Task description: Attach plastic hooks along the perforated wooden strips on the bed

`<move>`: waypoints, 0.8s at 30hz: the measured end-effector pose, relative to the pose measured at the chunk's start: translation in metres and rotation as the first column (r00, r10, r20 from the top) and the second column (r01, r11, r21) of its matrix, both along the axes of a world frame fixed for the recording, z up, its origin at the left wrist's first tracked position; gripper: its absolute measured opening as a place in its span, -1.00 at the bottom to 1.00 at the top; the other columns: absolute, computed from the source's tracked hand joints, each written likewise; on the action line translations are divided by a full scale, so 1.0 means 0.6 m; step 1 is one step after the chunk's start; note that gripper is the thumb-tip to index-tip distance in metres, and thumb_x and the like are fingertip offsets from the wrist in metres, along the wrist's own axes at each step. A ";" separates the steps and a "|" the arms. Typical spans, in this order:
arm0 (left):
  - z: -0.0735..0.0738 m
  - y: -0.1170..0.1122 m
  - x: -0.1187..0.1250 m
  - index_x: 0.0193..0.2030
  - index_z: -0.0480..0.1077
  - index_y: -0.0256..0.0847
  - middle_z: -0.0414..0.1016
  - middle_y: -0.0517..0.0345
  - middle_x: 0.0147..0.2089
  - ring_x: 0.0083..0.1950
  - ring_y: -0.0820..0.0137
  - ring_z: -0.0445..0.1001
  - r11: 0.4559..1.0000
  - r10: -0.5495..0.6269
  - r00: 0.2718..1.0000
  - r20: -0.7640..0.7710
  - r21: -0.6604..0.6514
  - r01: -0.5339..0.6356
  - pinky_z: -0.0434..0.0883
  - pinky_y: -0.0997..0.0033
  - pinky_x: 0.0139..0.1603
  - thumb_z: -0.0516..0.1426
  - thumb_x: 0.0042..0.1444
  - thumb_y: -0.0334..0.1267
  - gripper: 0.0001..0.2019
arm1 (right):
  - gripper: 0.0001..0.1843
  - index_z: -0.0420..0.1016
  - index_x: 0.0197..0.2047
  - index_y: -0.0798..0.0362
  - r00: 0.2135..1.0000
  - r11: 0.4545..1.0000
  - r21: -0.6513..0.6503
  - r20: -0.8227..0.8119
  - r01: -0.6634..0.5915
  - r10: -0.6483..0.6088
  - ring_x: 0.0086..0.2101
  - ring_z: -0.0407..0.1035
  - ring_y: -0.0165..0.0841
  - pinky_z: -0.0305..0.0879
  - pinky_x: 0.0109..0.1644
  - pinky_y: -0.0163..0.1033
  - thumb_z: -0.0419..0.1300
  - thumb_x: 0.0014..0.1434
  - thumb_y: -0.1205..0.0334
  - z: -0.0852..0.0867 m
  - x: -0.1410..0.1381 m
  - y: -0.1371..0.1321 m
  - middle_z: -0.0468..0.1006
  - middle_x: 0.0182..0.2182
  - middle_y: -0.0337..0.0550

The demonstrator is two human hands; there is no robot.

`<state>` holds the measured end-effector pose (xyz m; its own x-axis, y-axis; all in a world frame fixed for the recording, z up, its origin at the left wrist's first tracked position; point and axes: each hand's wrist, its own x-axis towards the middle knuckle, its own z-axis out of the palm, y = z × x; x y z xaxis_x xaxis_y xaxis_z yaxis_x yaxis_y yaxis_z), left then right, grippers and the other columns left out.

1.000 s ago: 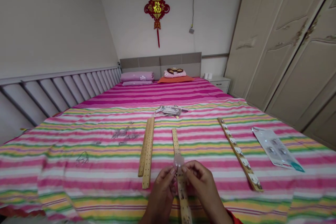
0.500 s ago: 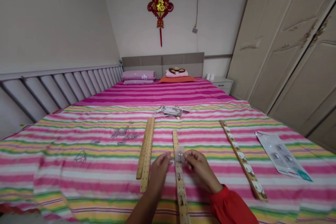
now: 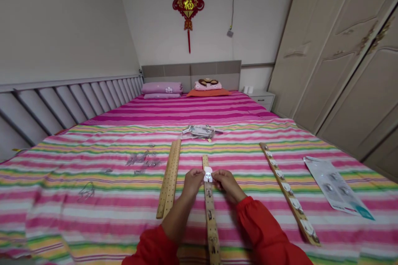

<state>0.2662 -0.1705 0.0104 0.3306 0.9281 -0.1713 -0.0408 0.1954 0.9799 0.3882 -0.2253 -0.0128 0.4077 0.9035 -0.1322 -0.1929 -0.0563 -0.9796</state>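
A small square adhesive hook (image 3: 208,174), shiny white with a metal piece in its middle, is over the upper part of a wooden strip with holes (image 3: 210,205). My left hand (image 3: 193,182) pinches its left edge and my right hand (image 3: 226,183) pinches its right edge. Whether the square touches the wood, I cannot tell. Nearer to me, several metal hooks (image 3: 209,215) sit along the same strip. Two bare wooden strips with holes (image 3: 171,178) lie side by side just left of my left hand.
Right of my hands lies another wooden strip (image 3: 289,192) bearing several white-backed hooks. Beyond it is a clear pack of hooks (image 3: 337,186). Small clear plastic pieces (image 3: 143,160) lie scattered at left, and a plastic bag (image 3: 200,131) lies farther up the striped bedspread (image 3: 102,215).
My left hand has closed onto the left edge of the hook, which was in my right hand alone. The square has turned its bright face toward me over the strip.
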 end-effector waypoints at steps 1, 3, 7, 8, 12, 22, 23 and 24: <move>-0.003 0.005 0.003 -0.63 0.33 -0.24 0.28 0.33 -0.70 -0.63 0.55 0.25 1.000 0.007 1.000 -0.007 -0.006 -0.007 0.20 0.55 -0.56 0.24 -0.28 -0.27 -0.85 | -0.74 0.31 -0.70 0.06 1.000 1.000 -0.008 -0.001 -0.001 0.001 -0.78 0.04 -0.56 -0.13 -0.69 -0.39 0.24 -0.22 0.09 -0.004 0.003 0.007 0.26 -0.84 -0.37; -0.010 0.014 0.010 -0.66 0.30 -0.23 0.27 0.33 -0.72 -0.64 0.55 0.25 1.000 0.019 0.999 -0.026 -0.018 -0.019 0.21 0.55 -0.57 0.23 -0.29 -0.30 -0.84 | -0.73 0.29 -0.72 0.05 1.000 1.000 -0.021 0.001 0.002 -0.002 -0.80 0.01 -0.56 -0.16 -0.71 -0.39 0.23 -0.22 0.09 -0.013 0.008 0.019 0.21 -0.88 -0.40; -0.028 0.027 0.018 -0.70 0.28 -0.23 0.27 0.31 -0.75 -0.65 0.54 0.26 0.999 0.020 0.997 -0.069 -0.033 -0.022 0.21 0.54 -0.57 0.19 -0.30 -0.35 -0.86 | -0.72 0.28 -0.73 0.04 1.000 0.999 -0.034 0.014 0.012 -0.012 -0.83 -0.04 -0.57 -0.19 -0.73 -0.39 0.21 -0.19 0.10 -0.033 0.011 0.029 0.16 -0.92 -0.43; -0.032 0.029 0.019 -0.71 0.28 -0.23 0.26 0.32 -0.75 -0.66 0.54 0.25 0.999 0.018 0.997 -0.080 -0.032 -0.021 0.20 0.54 -0.57 0.18 -0.29 -0.35 -0.86 | -0.72 0.28 -0.73 0.04 1.000 0.999 -0.035 0.016 0.014 -0.013 -0.83 -0.05 -0.57 -0.20 -0.73 -0.40 0.21 -0.18 0.10 -0.037 0.011 0.030 0.15 -0.93 -0.43; -0.048 0.038 0.021 -0.68 0.30 -0.23 0.26 0.32 -0.74 -0.66 0.55 0.22 0.999 0.028 0.993 -0.119 -0.014 -0.030 0.19 0.53 -0.57 0.16 -0.27 -0.34 -0.89 | -0.71 0.26 -0.74 0.03 1.000 0.999 -0.037 0.019 0.021 -0.020 -0.84 -0.10 -0.58 -0.26 -0.73 -0.38 0.21 -0.18 0.08 -0.048 0.009 0.031 0.11 -0.94 -0.45; -0.066 0.043 0.024 -0.64 0.32 -0.22 0.27 0.31 -0.72 -0.62 0.51 0.27 1.000 0.029 0.981 -0.192 0.003 -0.029 0.22 0.53 -0.55 0.16 -0.24 -0.33 -0.92 | -0.70 0.23 -0.77 0.01 0.999 0.999 -0.027 0.025 0.042 -0.041 -0.81 -0.16 -0.58 -0.33 -0.69 -0.34 0.21 -0.24 0.07 -0.056 0.009 0.037 0.04 -0.93 -0.47; -0.068 0.043 0.024 -0.64 0.32 -0.22 0.27 0.31 -0.72 -0.62 0.50 0.28 1.000 0.031 0.980 -0.199 0.005 -0.030 0.22 0.52 -0.55 0.16 -0.24 -0.33 -0.91 | -0.70 0.23 -0.77 0.01 0.999 0.999 -0.027 0.026 0.043 -0.042 -0.80 -0.16 -0.58 -0.32 -0.68 -0.34 0.21 -0.24 0.07 -0.056 0.009 0.037 0.04 -0.93 -0.47; -0.069 0.044 0.025 -0.64 0.32 -0.22 0.27 0.31 -0.72 -0.61 0.49 0.29 0.999 0.034 0.978 -0.206 0.008 -0.033 0.23 0.52 -0.54 0.16 -0.24 -0.32 -0.91 | -0.70 0.23 -0.77 0.01 0.999 0.999 -0.026 0.028 0.044 -0.044 -0.80 -0.16 -0.58 -0.32 -0.68 -0.34 0.21 -0.24 0.07 -0.057 0.009 0.038 0.04 -0.92 -0.47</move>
